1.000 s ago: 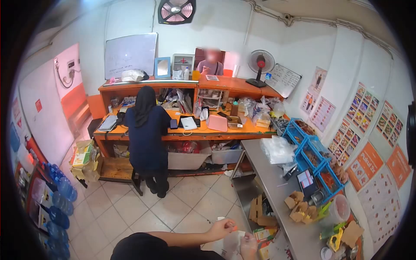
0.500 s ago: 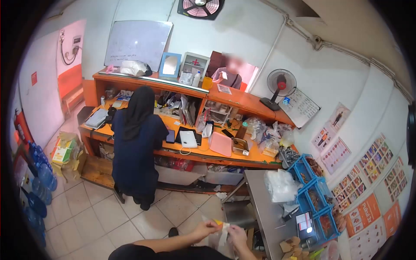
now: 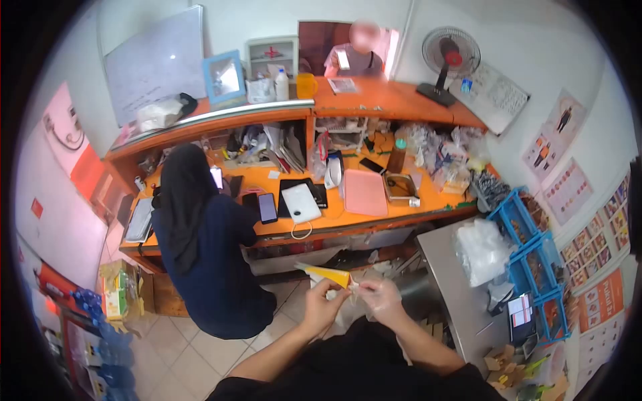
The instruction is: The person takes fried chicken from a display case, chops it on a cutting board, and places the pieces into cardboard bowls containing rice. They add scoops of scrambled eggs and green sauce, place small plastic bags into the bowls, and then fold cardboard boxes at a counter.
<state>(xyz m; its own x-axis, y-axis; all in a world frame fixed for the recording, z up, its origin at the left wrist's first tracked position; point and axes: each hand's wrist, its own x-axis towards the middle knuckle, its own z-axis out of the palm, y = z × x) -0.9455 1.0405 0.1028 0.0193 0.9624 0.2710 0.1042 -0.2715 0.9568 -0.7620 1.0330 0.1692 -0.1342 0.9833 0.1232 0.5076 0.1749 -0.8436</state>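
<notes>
A small cone-shaped plastic bag (image 3: 329,275) with yellow contents is between my hands, its clear narrow tip pointing left. My left hand (image 3: 322,306) pinches it near its wide end, with thumb and fingers pressed together. At that same end, my right hand (image 3: 380,301) has its fingertips closed on the gathered whitish plastic and seems to wear a thin clear glove. Exactly how the plastic is folded or twisted between the fingertips is too small to make out. Both hands are held up in front of my body, above the floor.
A person in dark clothes (image 3: 207,260) is at the orange counter (image 3: 334,230), which bears phones, a pink tray (image 3: 364,192) and a white device. Another person (image 3: 361,57) stands beyond the opening. A metal table (image 3: 445,267) at right carries plastic bags (image 3: 483,250) and blue baskets (image 3: 533,260).
My view has moved closer to the counter. Both hands have risen, and the yellow-filled bag shows more fully. The person beyond the opening holds a phone outward.
</notes>
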